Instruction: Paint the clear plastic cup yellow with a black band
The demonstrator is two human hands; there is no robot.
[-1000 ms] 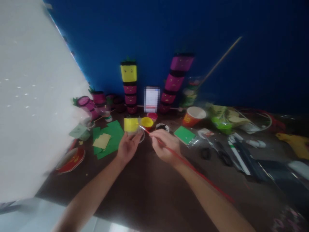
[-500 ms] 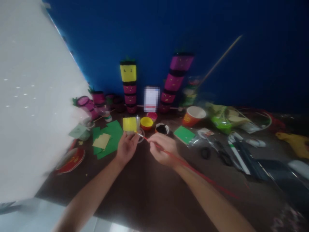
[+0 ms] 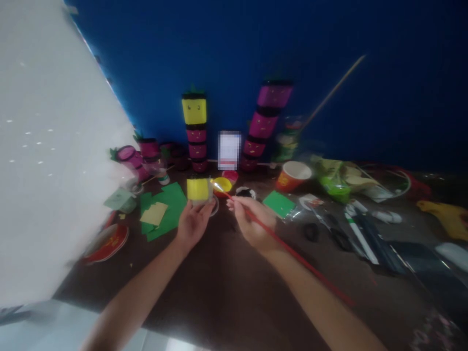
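Observation:
My left hand (image 3: 195, 222) is closed around the lower part of a small cup (image 3: 198, 189), its side coated in yellow paint with a pale band at the bottom. In my right hand (image 3: 256, 222) is a long red paintbrush (image 3: 285, 246), gripped like a pen. Its yellow-tipped bristles are at the cup's right side, in front of a small pot of yellow paint (image 3: 224, 184); whether they touch the cup I cannot tell. A pot of black paint (image 3: 245, 192) sits just behind my right hand, and a pink pot (image 3: 230, 175) stands behind the yellow one.
Behind stand a stack of cups with a yellow top (image 3: 195, 111) and a leaning purple stack (image 3: 268, 109). Green paper (image 3: 168, 209) lies left. Rightward are a red paper cup (image 3: 293, 176), green card (image 3: 278, 204), scissors (image 3: 338, 236) and a yellow glue gun (image 3: 444, 217).
The brush tip has moved up and slightly right, from the cup's lower edge to its right side by the yellow paint. My right hand has shifted right; the cup has turned slightly.

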